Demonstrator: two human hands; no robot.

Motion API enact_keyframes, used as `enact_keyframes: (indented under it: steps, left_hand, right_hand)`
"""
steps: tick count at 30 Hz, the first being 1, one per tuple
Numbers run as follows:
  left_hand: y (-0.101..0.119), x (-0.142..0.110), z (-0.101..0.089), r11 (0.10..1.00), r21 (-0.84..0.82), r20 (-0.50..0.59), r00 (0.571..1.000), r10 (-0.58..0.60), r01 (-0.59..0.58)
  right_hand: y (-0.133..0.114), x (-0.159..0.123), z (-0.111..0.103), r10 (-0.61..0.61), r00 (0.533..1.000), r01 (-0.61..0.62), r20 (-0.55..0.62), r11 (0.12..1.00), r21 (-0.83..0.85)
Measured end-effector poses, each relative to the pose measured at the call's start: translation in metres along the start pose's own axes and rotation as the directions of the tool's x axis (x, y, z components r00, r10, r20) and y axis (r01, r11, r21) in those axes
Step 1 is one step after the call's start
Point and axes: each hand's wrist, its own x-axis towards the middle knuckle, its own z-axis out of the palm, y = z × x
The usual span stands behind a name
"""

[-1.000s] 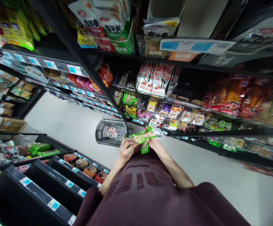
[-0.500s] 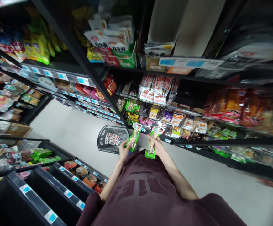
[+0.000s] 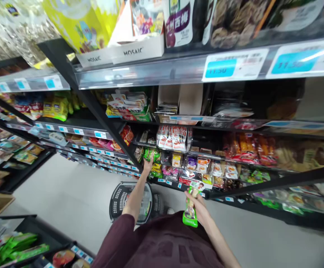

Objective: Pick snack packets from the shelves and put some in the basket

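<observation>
Plainly, a green snack packet (image 3: 190, 214) is held by the right hand (image 3: 199, 206), just right of the lower middle of the frame. It is gripped at about the middle of its length: the digits are drawn closed on it from its right side, and one is seen laid across its upward face. Above the fingers, the packet's white top is left exposed, tilted a little to the right; below them, its clear middle and bright green bottom end are shown hanging free, near the front of the dark maroon shirt (image 3: 175, 242).

By contrast, the left hand (image 3: 148, 163) is stretched out to the shelf at the centre of the frame, where its fingertips are brought against a cluster of green packets (image 3: 152, 153). These are seen around and just beyond the fingers. How far the fingers are opened cannot be told, nor whether any packet is grasped by them, since the hand is small and partly blurred at that spot.

Just below and to the right of the left hand, yellow packets (image 3: 156, 170) are stacked, with pink packets (image 3: 170, 171) set beside them. Above, white and red packets (image 3: 175, 138) are stood upright in a row. Under the left forearm, a dark grey basket (image 3: 117, 208) is placed on the pale floor (image 3: 67, 193), partly covered by the arm.
</observation>
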Motion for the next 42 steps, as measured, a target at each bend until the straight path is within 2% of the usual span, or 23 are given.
enact_keyframes:
  steps: [1, 3, 5, 6, 7, 8, 9, 10, 11, 12, 13, 14, 16, 17, 19, 21, 26, 29, 33, 37, 42]
  left_hand:
    - [0.006, 0.001, 0.005, 1.000, 0.015, 0.017, 1.000, -0.006, 0.006]
    - [0.005, -0.021, 0.017, 0.999, 0.038, 0.088, 0.996, -0.024, 0.021]
    - [-0.011, -0.067, 0.027, 0.998, 0.052, 0.233, 0.971, -0.056, 0.045]
    - [-0.023, -0.097, 0.031, 0.996, 0.060, 0.318, 0.944, -0.085, 0.069]
    - [-0.036, -0.128, 0.032, 0.992, 0.070, 0.402, 0.907, -0.122, 0.103]
    - [-0.048, -0.158, 0.031, 0.986, 0.064, 0.508, 0.846, -0.164, 0.153]
    - [-0.057, -0.185, 0.027, 0.967, 0.003, 0.651, 0.734, -0.194, 0.254]
    - [-0.063, -0.207, 0.021, 0.941, -0.043, 0.720, 0.663, -0.204, 0.336]
    - [-0.064, -0.224, 0.015, 0.912, -0.080, 0.762, 0.615, -0.204, 0.402]
    - [-0.062, -0.235, 0.007, 0.882, -0.127, 0.773, 0.602, -0.200, 0.455]
    - [-0.057, -0.241, 0.000, 0.865, -0.173, 0.751, 0.631, -0.194, 0.472]
    - [-0.049, -0.242, -0.006, 0.862, -0.222, 0.699, 0.691, -0.186, 0.456]
    - [-0.033, -0.238, -0.018, 0.906, -0.250, 0.572, 0.807, -0.147, 0.342]
    - [-0.026, -0.236, -0.022, 0.935, -0.215, 0.543, 0.831, -0.124, 0.281]
    - [-0.014, -0.237, -0.027, 0.966, -0.153, 0.555, 0.827, -0.091, 0.209]
    - [-0.008, -0.245, -0.027, 0.967, -0.147, 0.591, 0.802, -0.082, 0.207]
    - [-0.010, -0.270, -0.014, 0.960, -0.133, 0.653, 0.750, -0.103, 0.247]
    - [-0.012, -0.273, -0.009, 0.979, -0.060, 0.677, 0.729, -0.104, 0.195]
    - [-0.009, -0.274, -0.005, 0.989, -0.017, 0.701, 0.706, -0.095, 0.150]
    - [-0.004, -0.282, -0.005, 0.992, -0.033, 0.699, 0.712, -0.066, 0.124]
    - [-0.007, -0.293, -0.014, 0.989, -0.056, 0.663, 0.746, -0.063, 0.133]
  right_hand:
    - [0.002, 0.001, -0.001, -0.002, 1.000, 0.002, -0.001, 1.000, 0.000]
    - [0.005, 0.004, 0.000, -0.001, 1.000, 0.001, 0.001, 1.000, 0.007]
    - [0.007, 0.009, 0.005, 0.022, 1.000, -0.023, 0.007, 0.999, 0.031]
    - [0.007, 0.011, 0.008, 0.039, 0.999, -0.040, 0.015, 0.998, 0.047]
    - [0.006, 0.014, 0.013, 0.055, 0.998, -0.057, 0.030, 0.996, 0.070]
    - [0.005, 0.016, 0.018, 0.068, 0.996, -0.072, 0.052, 0.993, 0.096]
    - [0.004, 0.019, 0.023, 0.076, 0.994, -0.085, 0.078, 0.989, 0.124]
    - [0.003, 0.021, 0.029, 0.080, 0.990, -0.097, 0.116, 0.984, 0.152]
    - [0.003, 0.024, 0.036, 0.087, 0.986, -0.112, 0.145, 0.979, 0.171]
    - [0.003, 0.026, 0.042, 0.091, 0.981, -0.122, 0.171, 0.977, 0.178]
    - [0.004, 0.027, 0.048, 0.082, 0.979, -0.115, 0.187, 0.978, 0.173]
    - [0.007, 0.028, 0.053, 0.059, 0.980, -0.090, 0.189, 0.983, 0.163]
    - [0.013, 0.027, 0.063, 0.010, 0.978, -0.038, 0.210, 0.991, 0.129]
    - [0.015, 0.025, 0.066, -0.007, 0.974, -0.018, 0.228, 0.994, 0.111]
    - [0.019, 0.020, 0.069, -0.013, 0.962, -0.008, 0.271, 0.997, 0.076]
    - [0.020, 0.015, 0.066, -0.011, 0.962, -0.006, 0.273, 0.998, 0.061]
    - [0.013, 0.007, 0.044, -0.077, 0.992, 0.068, 0.099, 0.993, 0.099]
    - [0.009, 0.001, 0.031, -0.137, 0.991, 0.135, 0.006, 0.985, 0.109]
    - [0.005, -0.006, 0.026, -0.188, 0.980, 0.194, -0.056, 0.972, 0.132]
    - [0.005, -0.010, 0.029, -0.204, 0.977, 0.211, -0.065, 0.970, 0.121]
    - [0.007, -0.017, 0.037, -0.190, 0.981, 0.187, 0.046, 0.980, 0.072]
